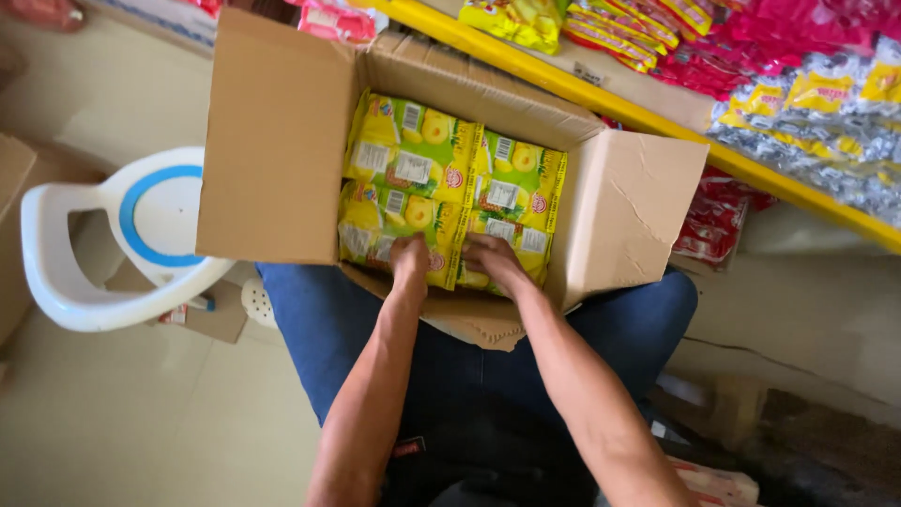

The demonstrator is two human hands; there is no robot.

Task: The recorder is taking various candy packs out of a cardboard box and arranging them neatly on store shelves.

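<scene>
Packets (450, 202): yellow-green snack packs, stacked in rows inside the open cardboard box (277, 141), which sits on the person's lap
Left hand (410, 255): fingers dug down into the near-left packs, curled around their edge
Right hand (490, 258): same deal on the near-right packs, gripping them
Tip, head view: I'd say grab a whole bundle with both hands evenly and lift straight up so the wrappers don't crumple
Left side: white plastic chair (84, 272)
Far right: yellow shelf (648, 113) full of snack bags
</scene>
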